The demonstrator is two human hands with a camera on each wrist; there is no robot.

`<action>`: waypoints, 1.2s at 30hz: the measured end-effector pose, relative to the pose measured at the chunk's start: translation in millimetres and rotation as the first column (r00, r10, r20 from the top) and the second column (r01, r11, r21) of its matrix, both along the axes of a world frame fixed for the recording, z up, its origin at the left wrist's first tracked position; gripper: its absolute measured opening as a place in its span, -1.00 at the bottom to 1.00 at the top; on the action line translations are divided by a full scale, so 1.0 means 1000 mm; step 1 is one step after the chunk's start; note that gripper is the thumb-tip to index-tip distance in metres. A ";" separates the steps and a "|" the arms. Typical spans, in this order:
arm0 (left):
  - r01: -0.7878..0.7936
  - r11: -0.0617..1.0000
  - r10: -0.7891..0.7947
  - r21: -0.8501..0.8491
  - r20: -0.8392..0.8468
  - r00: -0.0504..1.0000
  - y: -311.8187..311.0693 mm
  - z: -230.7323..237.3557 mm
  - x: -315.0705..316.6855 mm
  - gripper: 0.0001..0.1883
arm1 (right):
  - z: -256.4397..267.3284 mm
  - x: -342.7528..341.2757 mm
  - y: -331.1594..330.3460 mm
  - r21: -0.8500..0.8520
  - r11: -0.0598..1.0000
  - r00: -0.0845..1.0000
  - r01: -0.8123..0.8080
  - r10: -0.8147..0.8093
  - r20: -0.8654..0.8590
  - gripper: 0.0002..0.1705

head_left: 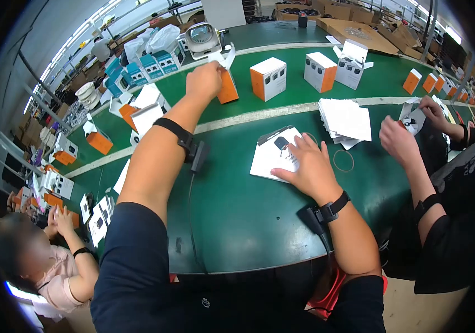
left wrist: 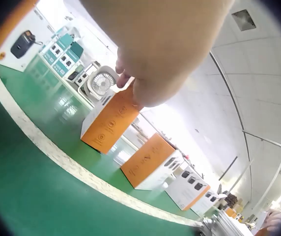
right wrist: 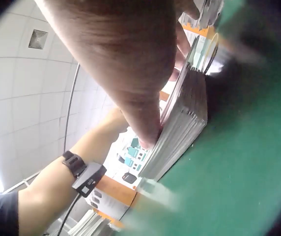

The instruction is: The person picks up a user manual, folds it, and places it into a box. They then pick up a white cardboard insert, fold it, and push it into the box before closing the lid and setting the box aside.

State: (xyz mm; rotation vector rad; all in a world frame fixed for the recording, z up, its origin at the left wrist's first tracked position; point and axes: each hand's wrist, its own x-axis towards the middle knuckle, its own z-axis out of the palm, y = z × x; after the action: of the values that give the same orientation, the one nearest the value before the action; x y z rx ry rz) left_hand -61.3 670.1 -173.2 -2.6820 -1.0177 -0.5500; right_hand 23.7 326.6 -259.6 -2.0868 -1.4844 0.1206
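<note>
My left hand [head_left: 203, 83] grips the top of an orange and white box [head_left: 228, 89] on the green surface. In the left wrist view, the fingers and thumb of that hand [left wrist: 155, 54] pinch the upper edge of the box [left wrist: 110, 120], its orange side showing. Spread fingers of my right hand [head_left: 312, 169] rest on a stack of white printed leaflets [head_left: 262, 161] with a dark device pictured on top. The right wrist view shows the right hand [right wrist: 130, 69] lying over the stack [right wrist: 180, 128], thumb against its near edge.
Boxes [head_left: 269, 80] stand along the strip behind. A pile of white sheets [head_left: 345, 121] lies right of the leaflets, near a rubber band [head_left: 343, 160]. Teal boxes [head_left: 151, 65] and a fan [head_left: 202, 40] are at the back. Another person's hands [head_left: 401, 141] work at the right; someone sits left.
</note>
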 end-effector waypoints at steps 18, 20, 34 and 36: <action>0.389 0.906 -0.394 0.166 -0.002 0.919 -0.209 0.031 -0.177 -0.63 | 0.018 0.013 -0.008 0.089 0.977 0.965 -0.192 0.205 -0.167 -0.53; 0.437 0.896 -0.440 0.072 0.027 0.898 -0.230 0.020 -0.174 -0.56 | 0.018 0.017 -0.007 0.060 0.970 0.970 -0.236 0.239 -0.047 -0.64; 0.527 0.425 -0.078 -0.736 0.550 0.832 -0.257 0.028 -0.229 -0.54 | 0.049 -0.072 -0.007 0.755 0.553 0.483 0.353 0.583 -0.653 -0.80; 0.716 0.250 0.084 -0.652 0.751 0.655 -0.257 0.014 -0.230 -0.53 | 0.039 -0.112 -0.012 0.706 0.596 0.431 0.384 0.561 -0.707 -0.81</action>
State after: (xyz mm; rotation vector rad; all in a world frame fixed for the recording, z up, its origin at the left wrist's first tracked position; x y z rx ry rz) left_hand -290.9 413.2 -159.4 -4.0260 -1.0445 -1.5611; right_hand -88.3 314.8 -220.7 -0.7938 -0.6672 0.4564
